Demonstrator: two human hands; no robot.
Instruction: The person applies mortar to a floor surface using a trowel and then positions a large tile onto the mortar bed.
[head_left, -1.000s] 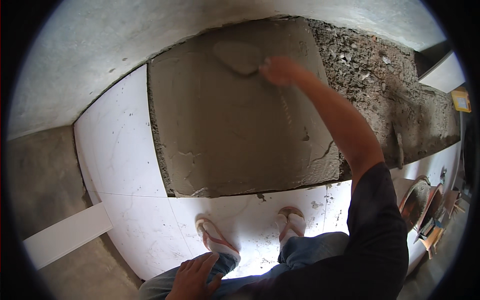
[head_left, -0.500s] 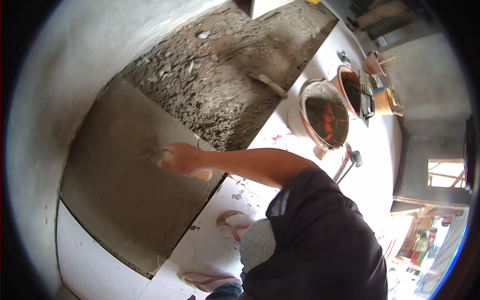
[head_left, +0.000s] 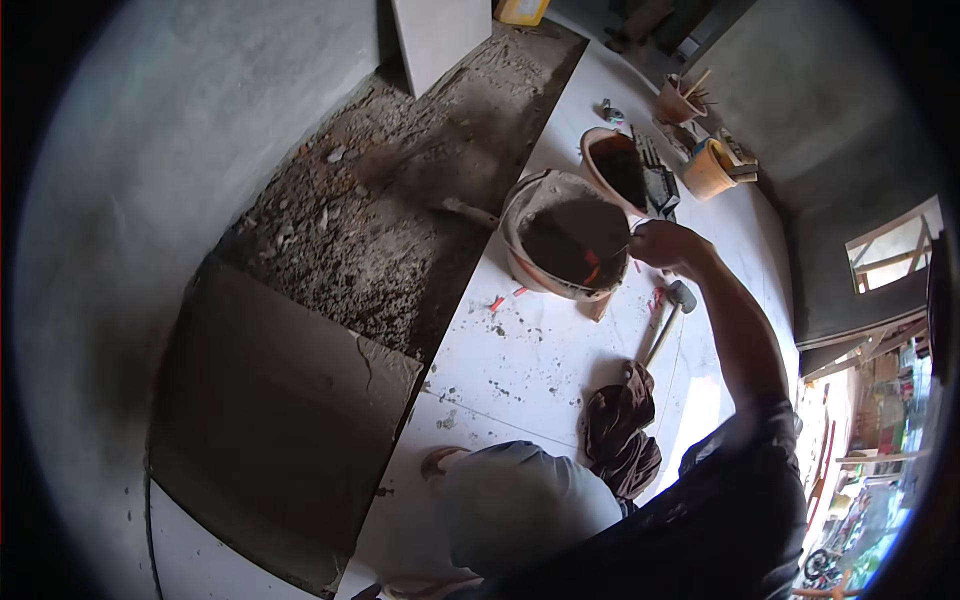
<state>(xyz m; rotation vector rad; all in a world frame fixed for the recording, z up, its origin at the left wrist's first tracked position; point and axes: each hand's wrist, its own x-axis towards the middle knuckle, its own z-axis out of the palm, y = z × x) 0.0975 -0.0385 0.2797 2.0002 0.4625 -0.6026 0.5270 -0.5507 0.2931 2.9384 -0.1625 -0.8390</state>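
Note:
My right hand [head_left: 668,247] is closed at the right rim of a bucket [head_left: 520,245] of wet grey mortar. What its fingers hold is hidden from view. The mortar [head_left: 575,235] fills much of the bucket, with an orange glint near its lower edge. My left hand does not show; a small dark tip at the lower edge cannot be made out. To the left lies a smooth, dark panel of spread mortar [head_left: 275,430], bordered by the wall. Beyond it is rough, gravelly ground [head_left: 350,230]. A pale tool handle [head_left: 470,212] sticks out beside the bucket.
Behind the mortar bucket stands a second bucket [head_left: 600,140], with a yellowish bucket [head_left: 710,170] farther right. A mallet [head_left: 680,297] and a crumpled dark cloth [head_left: 625,430] lie on white tiles [head_left: 520,370]. A pale board [head_left: 445,40] leans at the back wall. My grey-clad knee [head_left: 530,510] is near.
My right hand has left the smooth mortar panel, where it held something pale, and swung right to the bucket's rim. My view has shifted too, bringing the dark cloth and more of the board into sight.

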